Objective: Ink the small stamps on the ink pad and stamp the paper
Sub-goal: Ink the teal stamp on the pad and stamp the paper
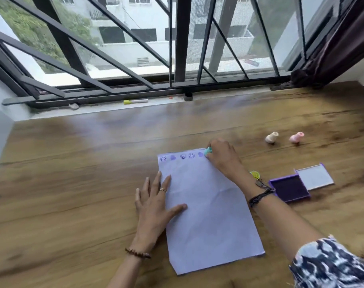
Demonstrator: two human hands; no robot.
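The right hand (222, 157) pinches a small teal stamp (208, 151) and presses it on the top right corner of the paper (208, 215), next to a row of purple prints (182, 156). The left hand (154, 202) lies flat and open on the paper's left edge, holding nothing. The open purple ink pad (289, 188) sits on the wooden table (73, 183) to the right, with a cream stamp (271, 137) and a pink stamp (296, 137) farther back

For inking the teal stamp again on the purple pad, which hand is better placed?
The right hand. It already holds the teal stamp at the top right corner of the paper, and the open ink pad lies on its side. The left hand lies flat on the paper's left edge.
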